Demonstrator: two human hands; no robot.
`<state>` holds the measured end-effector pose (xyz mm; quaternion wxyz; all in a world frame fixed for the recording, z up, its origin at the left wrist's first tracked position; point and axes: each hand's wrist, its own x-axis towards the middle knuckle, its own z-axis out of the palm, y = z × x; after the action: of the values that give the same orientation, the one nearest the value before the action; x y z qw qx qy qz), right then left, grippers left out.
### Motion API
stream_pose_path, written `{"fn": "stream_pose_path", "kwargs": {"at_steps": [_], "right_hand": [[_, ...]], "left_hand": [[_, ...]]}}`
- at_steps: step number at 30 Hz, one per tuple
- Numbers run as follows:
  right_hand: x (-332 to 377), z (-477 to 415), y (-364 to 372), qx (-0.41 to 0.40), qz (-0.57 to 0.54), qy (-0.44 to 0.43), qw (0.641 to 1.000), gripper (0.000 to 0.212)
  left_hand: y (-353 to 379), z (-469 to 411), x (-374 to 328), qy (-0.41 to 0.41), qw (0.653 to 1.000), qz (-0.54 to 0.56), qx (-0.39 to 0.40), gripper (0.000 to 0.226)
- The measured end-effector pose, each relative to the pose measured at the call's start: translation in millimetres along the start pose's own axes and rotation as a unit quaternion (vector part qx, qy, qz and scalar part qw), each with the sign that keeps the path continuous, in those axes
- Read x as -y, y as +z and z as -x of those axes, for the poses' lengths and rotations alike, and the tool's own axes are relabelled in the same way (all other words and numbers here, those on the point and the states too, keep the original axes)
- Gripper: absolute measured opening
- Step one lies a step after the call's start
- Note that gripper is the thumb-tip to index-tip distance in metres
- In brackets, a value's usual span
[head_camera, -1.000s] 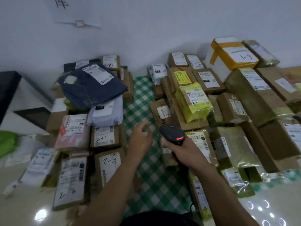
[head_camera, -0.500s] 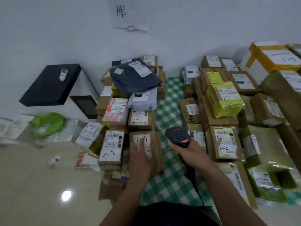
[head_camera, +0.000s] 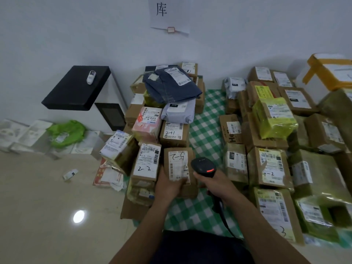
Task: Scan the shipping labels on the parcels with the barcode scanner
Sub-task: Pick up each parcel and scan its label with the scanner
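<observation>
Left hand [head_camera: 168, 184]: wraps round the near end of a cardboard box [head_camera: 190, 190], thumb on the lower edge of its shipping label [head_camera: 178, 164], a firm hold.
Right hand [head_camera: 216, 184]: closed round the handle of the black barcode scanner [head_camera: 202, 166], whose red light glows.
Scanner head: just beside the label's right edge, tilted forward and down.
Box: label up with handwritten figures, at the near end of the left pile, between a box marked 2-3 [head_camera: 146, 164] and the green checked cloth [head_camera: 205, 130].
Behind it: a box marked 241 [head_camera: 174, 131], then a grey bag [head_camera: 179, 111] and a dark blue bag [head_camera: 171, 86].
Right pile: brown boxes and a yellow-wrapped parcel [head_camera: 274, 119], labels up.
Cable [head_camera: 221, 212]: dark, runs from the handle toward the person.
Wall: a paper sign [head_camera: 167, 14].
</observation>
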<state>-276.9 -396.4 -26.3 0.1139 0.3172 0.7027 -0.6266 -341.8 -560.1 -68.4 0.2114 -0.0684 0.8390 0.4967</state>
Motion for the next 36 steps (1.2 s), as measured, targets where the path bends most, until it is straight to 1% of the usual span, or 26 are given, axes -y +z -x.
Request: {"fn": "stream_pose_path", "kwargs": {"at_steps": [2, 4, 9, 12, 14, 17, 20, 22, 26, 31, 36], "right_hand": [[0.2, -1.2, 6.4, 0.003, 0.003, 0.002, 1.0, 0.02], [-0.9, -0.7, 8.1, -0.003, -0.002, 0.004, 1.0, 0.02], [-3.2, 6.2, -8.1, -0.03, -0.015, 0.0, 0.999, 0.018], [5.2, 15.9, -22.3, -0.059, -0.035, -0.024, 0.997, 0.01], [14.5, 22.7, -31.3, -0.072, -0.041, -0.052, 0.995, 0.012], [26.4, 29.4, -47.1, -0.099, -0.02, -0.081, 0.992, 0.018], [39.3, 35.9, -64.0, -0.117, -0.024, -0.099, 0.988, 0.018], [48.1, 40.4, -72.8, -0.122, -0.035, -0.103, 0.987, 0.013], [60.4, 46.3, -81.7, -0.109, -0.059, -0.09, 0.988, 0.013], [70.3, 49.0, -83.7, -0.102, -0.046, -0.077, 0.991, 0.011], [73.2, 48.7, -82.2, -0.093, -0.071, -0.081, 0.99, 0.009]], "left_hand": [[0.2, 2.8, 3.0, 0.016, 1.0, 0.018, -0.002, 0.075], [-0.2, 9.3, 5.6, 0.032, 0.999, 0.035, 0.005, 0.072], [-4.9, 23.1, 1.1, 0.064, 0.994, 0.061, 0.06, 0.083], [-4.8, 21.1, -9.2, 0.078, 0.992, 0.075, 0.07, 0.082], [-4.3, 16.1, -24.7, 0.095, 0.989, 0.084, 0.072, 0.082], [-1.0, 1.5, -56.8, 0.125, 0.984, 0.097, 0.085, 0.088], [6.8, -17.0, -88.2, 0.178, 0.973, 0.11, 0.098, 0.091], [13.1, -30.3, -104.6, 0.212, 0.967, 0.094, 0.105, 0.094], [31.8, -63.5, -118.1, 0.279, 0.956, 0.041, 0.088, 0.102], [49.6, -83.9, -128.6, 0.314, 0.947, 0.006, 0.066, 0.107], [54.6, -92.0, -129.6, 0.32, 0.944, 0.006, 0.077, 0.107]]}}
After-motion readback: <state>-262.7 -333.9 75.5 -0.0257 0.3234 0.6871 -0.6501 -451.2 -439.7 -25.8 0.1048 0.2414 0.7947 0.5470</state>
